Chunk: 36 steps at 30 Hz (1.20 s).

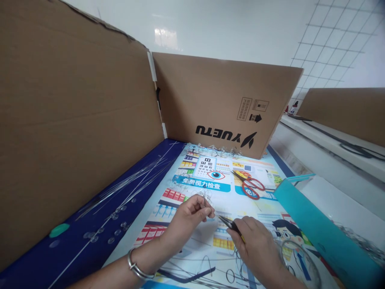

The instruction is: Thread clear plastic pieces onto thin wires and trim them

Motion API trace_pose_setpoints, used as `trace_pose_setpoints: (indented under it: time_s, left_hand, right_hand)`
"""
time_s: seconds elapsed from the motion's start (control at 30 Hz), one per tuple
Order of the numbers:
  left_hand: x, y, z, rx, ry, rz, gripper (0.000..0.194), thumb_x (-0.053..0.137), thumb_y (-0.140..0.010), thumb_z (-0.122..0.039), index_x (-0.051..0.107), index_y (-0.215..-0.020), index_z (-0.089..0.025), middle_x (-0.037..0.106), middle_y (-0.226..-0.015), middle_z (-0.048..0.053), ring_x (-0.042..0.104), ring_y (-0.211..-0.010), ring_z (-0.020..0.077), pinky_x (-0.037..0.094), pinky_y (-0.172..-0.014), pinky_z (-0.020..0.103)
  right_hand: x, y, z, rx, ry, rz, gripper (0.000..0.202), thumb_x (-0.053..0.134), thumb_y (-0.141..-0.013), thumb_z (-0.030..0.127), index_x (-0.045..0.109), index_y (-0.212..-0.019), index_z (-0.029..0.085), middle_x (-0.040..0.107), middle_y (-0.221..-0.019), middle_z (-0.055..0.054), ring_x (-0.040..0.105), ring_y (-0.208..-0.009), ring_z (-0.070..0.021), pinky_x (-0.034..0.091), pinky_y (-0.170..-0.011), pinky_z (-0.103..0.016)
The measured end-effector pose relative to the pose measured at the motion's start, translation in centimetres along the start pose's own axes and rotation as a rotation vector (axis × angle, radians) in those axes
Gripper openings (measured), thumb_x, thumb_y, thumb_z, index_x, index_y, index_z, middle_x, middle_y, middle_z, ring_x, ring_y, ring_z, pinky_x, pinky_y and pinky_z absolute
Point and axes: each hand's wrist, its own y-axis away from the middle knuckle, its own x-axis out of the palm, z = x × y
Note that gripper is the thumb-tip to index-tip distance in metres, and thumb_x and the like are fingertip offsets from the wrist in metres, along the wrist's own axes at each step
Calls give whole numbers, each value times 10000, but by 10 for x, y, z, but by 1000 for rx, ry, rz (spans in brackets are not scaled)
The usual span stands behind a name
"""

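Observation:
My left hand (194,210), with a silver bangle (136,267) on its wrist, pinches a thin wire piece (205,195) that stands up above the fingers. To its right, my right hand (252,241) is wrapped round dark-jawed pliers (228,222). The pliers' tips point toward the left fingertips, with a small gap between them. Both hands are over a printed poster sheet (207,233). Loose wires and rings (230,275) lie below the hands. Fine detail of the held wire is too small to tell.
Red-handled scissors (251,188) lie beyond my right hand. Cardboard walls (75,112) rise at the left and back. Straight wires (129,180), clear beads (114,216) and a green piece (59,230) lie on the blue surface at left. A teal-edged box (325,228) with metal bits stands at right.

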Motion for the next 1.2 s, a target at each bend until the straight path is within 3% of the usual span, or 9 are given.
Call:
trace_pose_setpoints:
  time_s: [0.27,1.07,1.2]
  left_hand:
    - [2,-1,5,-59,6,2,153,595,-761,-220,458,-717,-169,622,-659,13,582,-667,144,412,-584,249]
    - [1,1,9,-29,-44,25,142,564,-762,-186,448,-680,-179,560,-639,-28,586,-663,137,392,-598,240]
    - [1,5,6,39,-201,12,102,548,-775,-197,485,-696,-184,570,-666,-15,556,-674,142,393,-636,257]
  right_hand:
    - [0,-3,-3,-110,288,-25,175,488,-858,348,575,-851,197,518,-694,-41,430,-675,-201,249,-625,-327]
    - [0,-1,-1,-181,293,17,155,487,-869,302,575,-866,175,532,-697,-41,449,-665,-188,263,-626,-321]
    - [0,0,2,-166,256,57,135,504,-859,298,560,-825,180,532,-690,-36,453,-661,-190,259,-622,-319]
